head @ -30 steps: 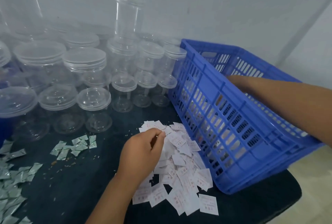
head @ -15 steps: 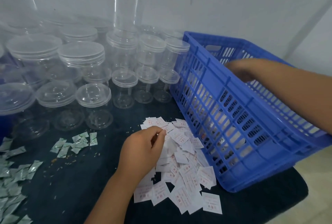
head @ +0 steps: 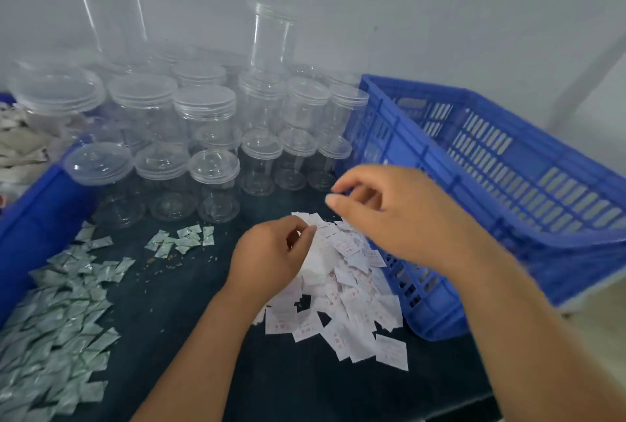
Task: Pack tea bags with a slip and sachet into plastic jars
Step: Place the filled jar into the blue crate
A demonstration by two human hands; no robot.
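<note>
lying beneath left hand point(head: 271, 255) and right hand point(head: 403, 215), the slips point(head: 352, 289)

hands point(head: 271, 252) 2 | blue crate point(head: 474, 157) 1 | blue bin point(head: 34, 218) 1 | jars point(head: 203, 106) 15+ | slips point(head: 342, 286), sachets point(head: 67, 320) uncounted

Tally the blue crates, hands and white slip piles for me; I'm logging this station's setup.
Blue crates: 2 (right crate, left crate)
Hands: 2 (left hand, right hand)
White slip piles: 1 (slip pile)
Total: 5
</note>
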